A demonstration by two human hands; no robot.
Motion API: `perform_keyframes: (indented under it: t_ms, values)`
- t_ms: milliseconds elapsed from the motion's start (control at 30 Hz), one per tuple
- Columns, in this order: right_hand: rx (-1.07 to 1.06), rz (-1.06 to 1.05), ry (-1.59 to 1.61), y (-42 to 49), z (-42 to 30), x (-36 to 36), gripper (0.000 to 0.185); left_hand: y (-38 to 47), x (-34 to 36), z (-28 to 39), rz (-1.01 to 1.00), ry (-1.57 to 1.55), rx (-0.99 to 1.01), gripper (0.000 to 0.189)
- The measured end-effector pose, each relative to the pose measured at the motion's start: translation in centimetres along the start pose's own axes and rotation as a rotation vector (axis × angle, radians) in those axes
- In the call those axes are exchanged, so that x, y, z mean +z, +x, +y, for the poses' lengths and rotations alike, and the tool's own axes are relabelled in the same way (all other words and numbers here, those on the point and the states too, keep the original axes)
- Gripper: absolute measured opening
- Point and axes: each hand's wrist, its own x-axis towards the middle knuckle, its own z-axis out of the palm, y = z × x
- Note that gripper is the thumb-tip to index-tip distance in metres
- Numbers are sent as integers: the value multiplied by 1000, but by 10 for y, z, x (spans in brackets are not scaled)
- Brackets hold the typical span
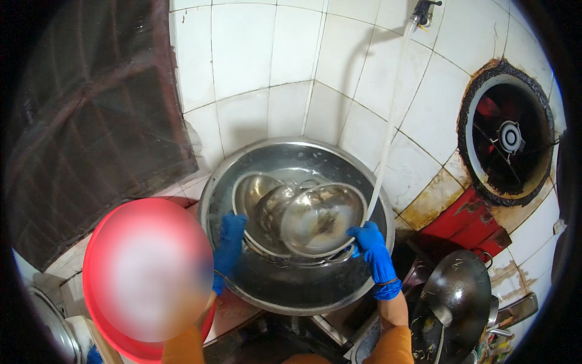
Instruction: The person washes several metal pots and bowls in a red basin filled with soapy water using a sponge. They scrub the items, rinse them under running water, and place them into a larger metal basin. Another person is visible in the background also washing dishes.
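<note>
Before me stands a wide stainless steel basin point(298, 293) with water and several metal vessels in it. My left hand point(231, 241), in a blue rubber glove, grips the near left rim of a metal bowl point(252, 191). My right hand point(370, 248), gloved the same way, holds the right rim of a second metal bowl point(325, 223), its thumb on the edge. That bowl tilts over the first and has dark stains at its bottom. Other rims and handles show partly beneath them. A translucent hose point(386, 150) runs down into the basin behind my right hand.
A red plastic basin point(97, 295), its inside blurred, stands at left. The hose hangs from a wall tap point(423, 13). At lower right sits a dark wok point(459, 282) with a ladle point(442, 316). An exhaust fan point(509, 136) is set in the tiled wall point(254, 50).
</note>
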Motion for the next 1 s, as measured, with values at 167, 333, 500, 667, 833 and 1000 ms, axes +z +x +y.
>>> perform_keyframes:
  t_ms: [167, 333, 500, 667, 833, 1000]
  values:
    - [-216, 254, 12, 24, 31, -22, 27, 34, -55, 41, 207, 260, 306, 39]
    - [-176, 290, 59, 46, 62, -19, 23, 30, -77, 45, 282, 519, 253, 59]
    - [-40, 38, 253, 55, 77, 18, 22, 20, -63, 17, 317, 516, 214, 56]
    - [-644, 295, -710, 33, 75, 65, 86, 12, -55, -8, 297, 388, 81, 40]
    - [-844, 7, -792, 6, 70, 110, 94, -8, -59, -12, 203, 334, 16, 39]
    - [-711, -79, -1071, 19, 77, 145, 94, -31, -53, -9, 122, 388, -163, 39]
